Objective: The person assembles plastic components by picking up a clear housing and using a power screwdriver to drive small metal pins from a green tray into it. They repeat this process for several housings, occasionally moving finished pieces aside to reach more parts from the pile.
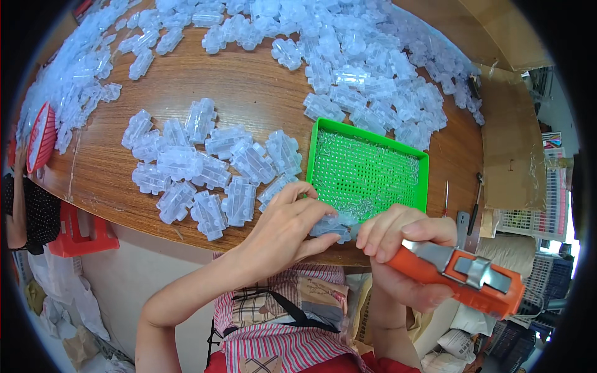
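My left hand (pixel 287 225) pinches a clear plastic housing (pixel 334 227) at the table's front edge, fingers curled over its left side. An orange cordless screwdriver (pixel 459 278) lies in my right hand (pixel 407 239), fingers wrapped round it and its body slanting down to the right. The front end of the tool points at the housing; my fingers hide its tip, so contact cannot be made out. Just beyond both hands sits a green perforated tray (pixel 315 146) with many small silvery screws (pixel 364 204) scattered in it. Left of my left hand lies a group of similar clear housings (pixel 180 163).
Large heaps of clear plastic parts (pixel 348 37) cover the far side of the wooden table (pixel 261 81). A red basket (pixel 42 138) stands at the left edge, beside another person's arm (pixel 18 205). Slim hand tools (pixel 476 202) and cardboard (pixel 513 137) are at right; a red stool (pixel 81 233) stands lower left.
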{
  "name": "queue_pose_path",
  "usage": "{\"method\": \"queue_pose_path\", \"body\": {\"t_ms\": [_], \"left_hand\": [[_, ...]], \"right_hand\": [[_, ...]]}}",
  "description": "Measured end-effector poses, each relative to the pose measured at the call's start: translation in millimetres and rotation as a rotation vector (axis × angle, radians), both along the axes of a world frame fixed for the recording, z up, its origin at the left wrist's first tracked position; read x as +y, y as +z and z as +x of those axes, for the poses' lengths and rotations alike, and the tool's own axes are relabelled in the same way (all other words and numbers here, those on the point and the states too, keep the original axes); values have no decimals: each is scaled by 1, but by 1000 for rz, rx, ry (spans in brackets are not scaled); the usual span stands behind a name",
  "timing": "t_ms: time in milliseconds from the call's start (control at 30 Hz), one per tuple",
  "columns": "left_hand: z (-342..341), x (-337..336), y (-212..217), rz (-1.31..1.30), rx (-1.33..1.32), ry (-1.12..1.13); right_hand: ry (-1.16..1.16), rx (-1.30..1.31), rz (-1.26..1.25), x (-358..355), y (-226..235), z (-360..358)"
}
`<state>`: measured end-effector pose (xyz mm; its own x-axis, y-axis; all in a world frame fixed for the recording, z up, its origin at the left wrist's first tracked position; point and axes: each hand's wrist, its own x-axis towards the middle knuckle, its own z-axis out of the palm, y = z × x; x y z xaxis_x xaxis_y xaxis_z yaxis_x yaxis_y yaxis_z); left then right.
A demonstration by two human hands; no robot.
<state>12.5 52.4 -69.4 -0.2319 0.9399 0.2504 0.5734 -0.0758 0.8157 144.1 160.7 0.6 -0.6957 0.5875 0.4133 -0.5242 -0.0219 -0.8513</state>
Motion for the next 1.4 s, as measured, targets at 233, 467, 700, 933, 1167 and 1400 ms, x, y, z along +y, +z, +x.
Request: {"method": "queue_pose_path", "body": {"t_ms": [233, 467, 700, 933, 1167, 1400], "left_hand": [[0, 4, -2, 84, -7, 35], [-1, 2, -8, 85, -8, 26], [-15, -19, 29, 119, 100, 133], [-96, -58, 74, -303, 638, 409], [-160, 56, 51, -114, 633, 387], [-218, 147, -6, -57, 921, 198]], "right_hand": [[13, -32, 107, -1, -2, -10], [-28, -71, 348, -3, -7, -16], [-167, 168, -25, 12, 29, -7], [-315, 102, -11, 40, 10, -4], [-308, 69, 55, 38, 0, -12], [-345, 8, 62, 47, -18, -12]]}}
